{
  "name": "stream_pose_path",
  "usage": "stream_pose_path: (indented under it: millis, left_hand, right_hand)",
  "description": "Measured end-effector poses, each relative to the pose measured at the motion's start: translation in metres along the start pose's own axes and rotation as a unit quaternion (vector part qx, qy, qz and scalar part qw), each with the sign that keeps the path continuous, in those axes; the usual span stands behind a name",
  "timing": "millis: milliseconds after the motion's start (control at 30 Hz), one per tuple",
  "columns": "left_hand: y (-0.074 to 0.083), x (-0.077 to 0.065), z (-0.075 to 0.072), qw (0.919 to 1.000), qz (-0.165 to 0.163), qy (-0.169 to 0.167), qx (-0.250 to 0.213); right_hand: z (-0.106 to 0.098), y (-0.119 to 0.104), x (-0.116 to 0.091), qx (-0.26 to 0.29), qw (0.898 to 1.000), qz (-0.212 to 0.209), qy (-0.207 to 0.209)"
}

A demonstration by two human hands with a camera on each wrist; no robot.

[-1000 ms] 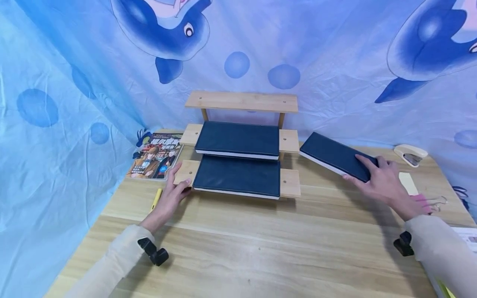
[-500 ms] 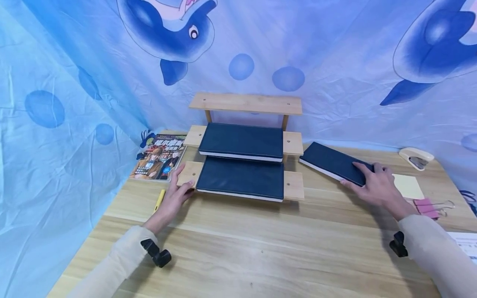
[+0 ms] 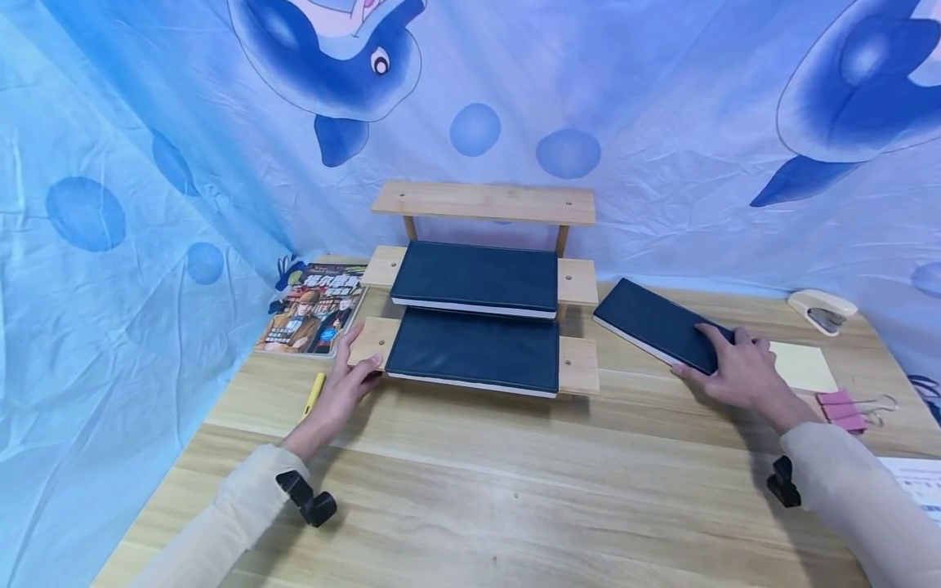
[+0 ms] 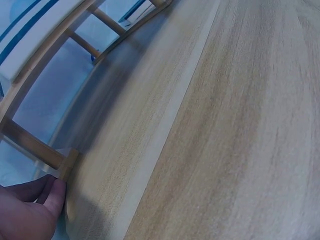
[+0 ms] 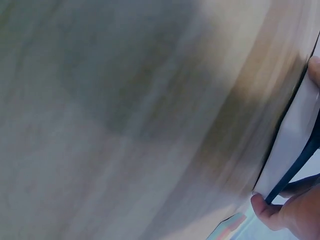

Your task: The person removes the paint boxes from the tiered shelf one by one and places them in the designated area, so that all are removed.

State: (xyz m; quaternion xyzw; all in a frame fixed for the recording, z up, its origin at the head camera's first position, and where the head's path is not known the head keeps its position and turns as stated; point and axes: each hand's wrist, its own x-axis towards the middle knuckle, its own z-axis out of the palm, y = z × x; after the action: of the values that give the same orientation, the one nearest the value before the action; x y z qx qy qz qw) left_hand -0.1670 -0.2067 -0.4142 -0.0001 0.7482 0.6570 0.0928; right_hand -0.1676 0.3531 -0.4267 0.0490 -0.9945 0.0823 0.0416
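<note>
A small tiered wooden rack (image 3: 483, 201) stands at the back middle. One dark blue notebook (image 3: 476, 278) lies on its middle tier, and another dark blue notebook (image 3: 474, 347) on the lowest. My left hand (image 3: 340, 392) holds the left end of the lowest tier, thumb over the top. In the left wrist view, the fingertips (image 4: 56, 197) are right at the end of a wooden bar (image 4: 67, 162). To the right of the rack, my right hand (image 3: 742, 371) grips the near end of a third dark blue notebook (image 3: 654, 322), which lies at a slant; its white page edge shows in the right wrist view.
At left are a magazine (image 3: 312, 310) and a yellow pen (image 3: 314, 394). On the right sit a stapler (image 3: 821, 310), a pale yellow sticky note pad (image 3: 803, 366), a pink binder clip (image 3: 844, 410) and a printed sheet (image 3: 915, 486). A blue patterned curtain (image 3: 515, 90) hangs behind.
My right hand has shifted left and nearer with the third notebook's near end, uncovering more of the sticky note pad and binder clip. My left hand stays on the rack. The head view has shifted slightly.
</note>
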Motion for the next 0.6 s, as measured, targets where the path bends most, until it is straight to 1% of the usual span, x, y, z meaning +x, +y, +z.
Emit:
stream_pose_path:
  millis: [200,367,467,533,600]
  left_hand:
    - [0.0,0.0,0.0,1.0,-0.003,0.0,0.0]
    - [-0.001,0.001,0.0,1.0,-0.006,0.001,0.004]
    - [-0.001,0.001,0.001,1.0,-0.003,-0.002,-0.002]
    - [0.0,0.001,0.002,1.0,-0.002,-0.002,-0.008]
    - [0.005,-0.001,0.003,0.9998,-0.002,-0.004,-0.018]
  right_hand:
    - [-0.001,0.003,-0.001,0.005,1.0,0.004,-0.013]
    - [-0.012,-0.001,-0.006,0.001,1.0,0.004,-0.019]
    - [-0.025,-0.009,-0.009,0.013,1.0,-0.006,-0.006]
    - [-0.034,-0.017,-0.009,0.03,0.999,-0.024,0.016]
    - [-0.044,-0.028,-0.006,0.05,0.996,-0.053,0.044]
